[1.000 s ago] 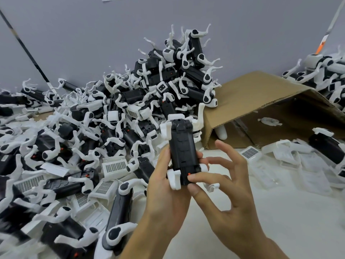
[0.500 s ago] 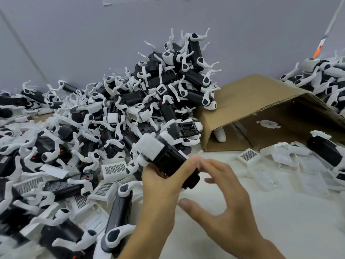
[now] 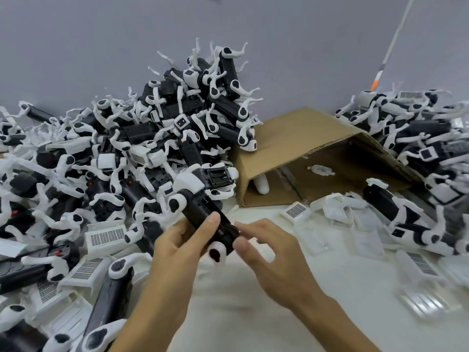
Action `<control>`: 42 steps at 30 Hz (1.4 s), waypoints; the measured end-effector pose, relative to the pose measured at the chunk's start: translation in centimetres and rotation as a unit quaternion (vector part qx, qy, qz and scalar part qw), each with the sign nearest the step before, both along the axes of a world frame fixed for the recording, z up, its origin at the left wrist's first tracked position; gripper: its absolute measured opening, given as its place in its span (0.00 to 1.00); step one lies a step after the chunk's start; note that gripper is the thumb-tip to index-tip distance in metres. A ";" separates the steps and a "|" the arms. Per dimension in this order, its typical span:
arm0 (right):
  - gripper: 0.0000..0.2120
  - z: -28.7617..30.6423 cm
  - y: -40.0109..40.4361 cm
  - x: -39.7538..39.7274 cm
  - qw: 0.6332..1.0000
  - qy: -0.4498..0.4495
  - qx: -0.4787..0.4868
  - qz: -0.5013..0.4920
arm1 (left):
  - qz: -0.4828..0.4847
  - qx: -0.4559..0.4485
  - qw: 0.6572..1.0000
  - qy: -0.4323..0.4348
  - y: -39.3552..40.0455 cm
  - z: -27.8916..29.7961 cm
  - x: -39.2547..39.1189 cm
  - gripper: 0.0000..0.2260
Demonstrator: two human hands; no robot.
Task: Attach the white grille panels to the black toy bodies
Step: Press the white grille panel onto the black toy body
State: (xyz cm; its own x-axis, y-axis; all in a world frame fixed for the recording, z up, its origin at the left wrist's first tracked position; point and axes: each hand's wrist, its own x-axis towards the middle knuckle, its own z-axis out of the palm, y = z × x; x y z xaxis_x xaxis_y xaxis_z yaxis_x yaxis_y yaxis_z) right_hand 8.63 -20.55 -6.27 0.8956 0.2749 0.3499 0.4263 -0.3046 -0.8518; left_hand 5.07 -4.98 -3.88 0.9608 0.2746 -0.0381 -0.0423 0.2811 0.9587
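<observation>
The person holds one black toy body in the air, above the white table and just in front of the big heap of toys. The toy is long and black, with a white head block at its far end and white legs with black round spots at the joints. One white leg joint with a black spot hangs down at the near end, between the two hands.

The toy lies on a slant. Its long side runs from the upper left, far from the person, down to the lower right, close to them. The white head points up and away to the left, toward the heap.

The left hand grips the toy around its middle, with the thumb pressed on top and the fingers curled under. The right hand is beside the near end of the toy. Its fingers are loose and a little bent, and its thumb touches the black end. It holds nothing.

White grille panels lie flat on the table to the left. One more grille panel lies near the brown cardboard box on the right.
</observation>
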 end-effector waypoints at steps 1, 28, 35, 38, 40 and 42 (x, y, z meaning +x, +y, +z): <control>0.23 -0.1 -0.7 0.6 0.999 -0.003 0.013 -0.032 | 0.016 -0.021 1.000 0.002 0.1 -0.1 0.2 0.15; 0.32 1.8 -5.4 3.3 0.984 -0.028 0.062 -0.162 | -0.032 -0.044 0.997 0.052 0.3 -0.3 0.3 0.18; 0.31 1.0 -1.4 0.7 0.986 0.022 0.133 0.096 | -0.083 0.049 0.995 -0.022 0.1 0.0 -0.1 0.13; 0.31 1.4 -1.8 0.7 0.994 0.025 0.082 0.073 | -0.073 0.068 0.994 -0.047 0.4 0.4 -0.3 0.13; 0.31 1.6 -1.9 0.4 0.988 0.067 0.086 0.109 | -0.082 0.081 0.992 -0.052 0.6 0.5 -0.3 0.14; 0.31 1.7 -1.9 0.0 0.974 0.111 0.109 0.168 | -0.095 0.096 0.989 -0.055 0.9 0.6 -0.4 0.14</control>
State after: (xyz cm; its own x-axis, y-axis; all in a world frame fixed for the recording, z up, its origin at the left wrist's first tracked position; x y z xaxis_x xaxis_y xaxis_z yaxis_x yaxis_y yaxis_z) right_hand 8.65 -22.41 -4.60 0.8282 0.5056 0.2418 0.2695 0.0189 -0.9628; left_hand 4.68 -4.06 -3.31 0.9913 0.0801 0.1044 -0.1127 0.1079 0.9877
